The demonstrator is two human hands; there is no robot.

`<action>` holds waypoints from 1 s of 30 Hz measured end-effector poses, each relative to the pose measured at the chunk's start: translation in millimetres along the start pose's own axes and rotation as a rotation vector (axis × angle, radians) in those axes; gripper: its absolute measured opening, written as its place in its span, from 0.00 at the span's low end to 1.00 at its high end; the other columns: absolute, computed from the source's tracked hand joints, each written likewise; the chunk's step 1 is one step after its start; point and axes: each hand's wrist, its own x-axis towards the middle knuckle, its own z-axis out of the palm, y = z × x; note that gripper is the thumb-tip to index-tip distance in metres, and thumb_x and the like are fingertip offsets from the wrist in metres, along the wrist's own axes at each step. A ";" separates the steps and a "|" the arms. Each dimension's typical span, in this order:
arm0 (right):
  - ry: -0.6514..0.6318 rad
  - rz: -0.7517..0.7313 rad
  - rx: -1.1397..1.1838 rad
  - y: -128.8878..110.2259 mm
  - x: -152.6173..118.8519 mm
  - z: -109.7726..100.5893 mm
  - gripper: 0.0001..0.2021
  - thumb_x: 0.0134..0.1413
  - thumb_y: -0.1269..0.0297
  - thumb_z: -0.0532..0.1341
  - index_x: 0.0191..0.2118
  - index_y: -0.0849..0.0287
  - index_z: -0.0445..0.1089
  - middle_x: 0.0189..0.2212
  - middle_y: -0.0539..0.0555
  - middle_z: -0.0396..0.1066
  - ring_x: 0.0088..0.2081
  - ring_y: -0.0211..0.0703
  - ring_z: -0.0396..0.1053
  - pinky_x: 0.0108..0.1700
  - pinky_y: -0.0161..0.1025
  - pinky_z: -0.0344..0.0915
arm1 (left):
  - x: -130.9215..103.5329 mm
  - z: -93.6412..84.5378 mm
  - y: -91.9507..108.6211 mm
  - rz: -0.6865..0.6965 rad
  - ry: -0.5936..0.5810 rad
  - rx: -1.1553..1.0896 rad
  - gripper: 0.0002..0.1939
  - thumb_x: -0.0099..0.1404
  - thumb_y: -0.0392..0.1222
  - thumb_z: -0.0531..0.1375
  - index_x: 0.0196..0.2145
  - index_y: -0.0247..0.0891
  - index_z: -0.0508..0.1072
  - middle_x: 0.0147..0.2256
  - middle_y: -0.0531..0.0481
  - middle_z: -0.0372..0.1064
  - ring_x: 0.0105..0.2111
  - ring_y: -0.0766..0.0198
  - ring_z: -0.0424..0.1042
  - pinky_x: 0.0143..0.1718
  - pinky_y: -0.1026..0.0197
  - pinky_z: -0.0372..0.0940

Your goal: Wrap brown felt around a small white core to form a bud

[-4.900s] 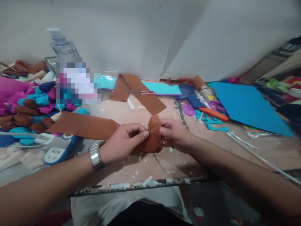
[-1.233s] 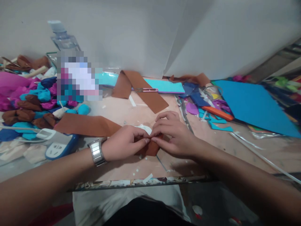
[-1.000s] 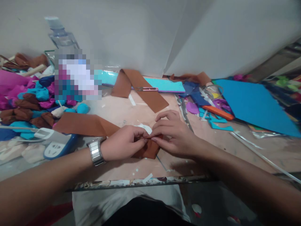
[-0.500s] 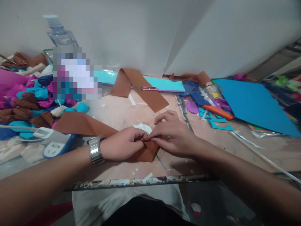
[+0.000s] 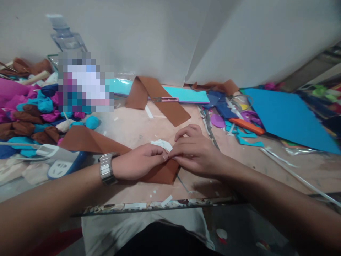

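Observation:
A long brown strip (image 5: 162,173) lies across the front of the table and runs under my left hand to the left. My left hand (image 5: 140,161), with a metal watch at the wrist, pinches the strip's upper edge between thumb and fingers. Against its fingertips, my right hand (image 5: 195,151) pinches the same edge. The fingertips hide the exact spot they hold. Just behind them lies a small white piece (image 5: 161,144), partly covered by the fingers.
Behind, a folded brown strip (image 5: 167,110) carries pink-handled scissors (image 5: 166,100). Crumpled colored bundles (image 5: 44,101) and a power strip (image 5: 62,169) sit left. An orange cutter (image 5: 247,126) and blue sheet (image 5: 290,117) lie right.
My left hand's thumb and fingers have straightened a little, and the hand has shifted slightly left. My right hand has barely moved.

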 end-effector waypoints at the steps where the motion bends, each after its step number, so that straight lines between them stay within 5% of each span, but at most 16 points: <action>1: 0.006 -0.004 0.000 0.1 0.0 0.0 0.08 0.62 0.71 0.64 0.41 0.49 0.77 0.33 0.47 0.80 0.45 0.48 0.70 0.57 0.54 0.56 | 0.1 0.0 -0.5 -0.004 -0.012 -0.012 0.17 0.75 0.48 0.53 0.39 0.37 0.77 0.34 0.51 0.70 0.35 0.63 0.66 0.41 0.61 0.64; 9: 0.016 0.025 0.025 -0.8 0.6 -1.1 0.07 0.60 0.71 0.64 0.40 0.51 0.77 0.32 0.49 0.78 0.45 0.48 0.70 0.57 0.54 0.57 | -1.5 -0.5 3.8 -0.027 -0.011 0.110 0.08 0.69 0.43 0.60 0.38 0.35 0.75 0.30 0.53 0.67 0.30 0.66 0.62 0.31 0.64 0.59; 13: -0.008 0.079 0.058 -3.4 1.3 -2.5 0.05 0.62 0.68 0.65 0.40 0.52 0.78 0.32 0.51 0.76 0.46 0.48 0.70 0.57 0.53 0.58 | -2.1 0.0 2.4 0.001 -0.003 0.205 0.12 0.72 0.45 0.56 0.36 0.35 0.74 0.29 0.55 0.65 0.29 0.67 0.60 0.31 0.64 0.57; 20: 0.018 0.064 0.071 -4.2 2.1 -1.9 0.08 0.60 0.71 0.65 0.41 0.51 0.79 0.32 0.50 0.76 0.45 0.46 0.69 0.56 0.52 0.58 | -3.4 3.2 0.8 0.031 0.096 0.332 0.11 0.72 0.42 0.55 0.36 0.36 0.74 0.29 0.54 0.68 0.31 0.65 0.65 0.33 0.63 0.58; 30: -0.004 0.018 0.038 -4.9 3.7 -1.8 0.08 0.61 0.72 0.63 0.41 0.53 0.78 0.33 0.51 0.77 0.45 0.48 0.69 0.56 0.52 0.56 | -1.3 -1.2 4.5 -0.011 -0.008 0.208 0.10 0.66 0.31 0.52 0.38 0.36 0.74 0.36 0.53 0.72 0.36 0.64 0.67 0.41 0.62 0.61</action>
